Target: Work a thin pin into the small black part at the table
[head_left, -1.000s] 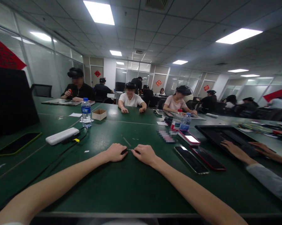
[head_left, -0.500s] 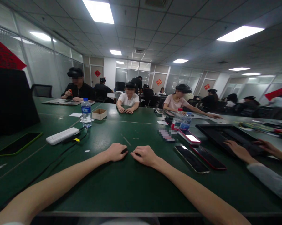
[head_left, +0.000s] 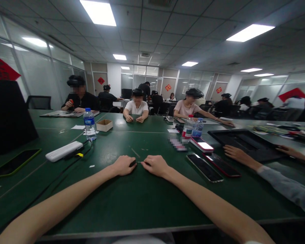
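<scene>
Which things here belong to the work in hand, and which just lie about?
In use: left hand; right hand; thin pale piece between them, kind unclear.

Apparently lying about: open box; bottle beside it; long white device; green-edged phone; pale-edged phone.

I'd call this a shared office: on my feed, bright panel lights (head_left: 99,13) sit in a tiled ceiling (head_left: 154,37), and framed glass partitions (head_left: 39,67) line the left. People (head_left: 136,107) sit around a long green counter (head_left: 132,206), with a dark-backed chair (head_left: 39,102) far left and doors (head_left: 96,89) beyond.
</scene>
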A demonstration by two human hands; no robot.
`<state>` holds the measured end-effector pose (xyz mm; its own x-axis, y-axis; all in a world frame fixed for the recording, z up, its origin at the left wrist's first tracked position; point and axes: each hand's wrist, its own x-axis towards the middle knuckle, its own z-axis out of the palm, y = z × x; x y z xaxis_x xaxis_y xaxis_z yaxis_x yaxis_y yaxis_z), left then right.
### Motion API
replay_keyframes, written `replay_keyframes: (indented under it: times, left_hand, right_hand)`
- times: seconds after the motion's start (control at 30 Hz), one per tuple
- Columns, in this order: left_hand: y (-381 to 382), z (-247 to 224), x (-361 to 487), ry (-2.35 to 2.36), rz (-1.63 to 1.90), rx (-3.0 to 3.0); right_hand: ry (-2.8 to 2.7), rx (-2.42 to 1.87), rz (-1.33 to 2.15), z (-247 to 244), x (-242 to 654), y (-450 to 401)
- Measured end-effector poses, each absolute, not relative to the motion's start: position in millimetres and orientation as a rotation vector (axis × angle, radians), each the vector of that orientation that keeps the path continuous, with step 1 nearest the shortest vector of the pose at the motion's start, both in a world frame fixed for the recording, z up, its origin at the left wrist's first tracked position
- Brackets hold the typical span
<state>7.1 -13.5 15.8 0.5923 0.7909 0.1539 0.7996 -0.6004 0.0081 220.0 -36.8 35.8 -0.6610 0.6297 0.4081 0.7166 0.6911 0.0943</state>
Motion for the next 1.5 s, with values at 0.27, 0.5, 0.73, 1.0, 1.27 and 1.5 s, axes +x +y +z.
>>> replay_keyframes:
  times: [0.27, 0.5, 0.73, 1.0, 1.27, 1.5]
  left_hand:
    - [-14.0, 16.7, 6.9, -1.347, -0.229, -2.755]
    - [-15.0, 17.4, 7.4, -1.336, -0.222, -2.743]
    - [-16.7, 18.7, 7.3, -1.334, -0.208, -2.735]
    - [-14.3, 15.6, 7.0, -1.37, -0.232, -2.735]
    - [-13.7, 15.6, 8.0, -1.406, -0.226, -2.741]
    - [-16.0, 18.4, 7.6, -1.38, -0.24, -2.756]
  right_hand:
    - [-2.568, -1.204, -0.293, 33.6, 217.7, -35.3]
    - [-2.532, -1.205, -0.327, 31.2, 218.3, -34.0]
    - [-2.554, -1.177, -0.325, 29.8, 216.1, -36.1]
    - [-2.589, -0.937, -0.325, 34.9, 213.9, -45.2]
    - [-2.612, -0.954, -0.283, 31.2, 206.9, -46.6]
    - [-2.574, -1.055, -0.296, 31.3, 212.0, -41.5]
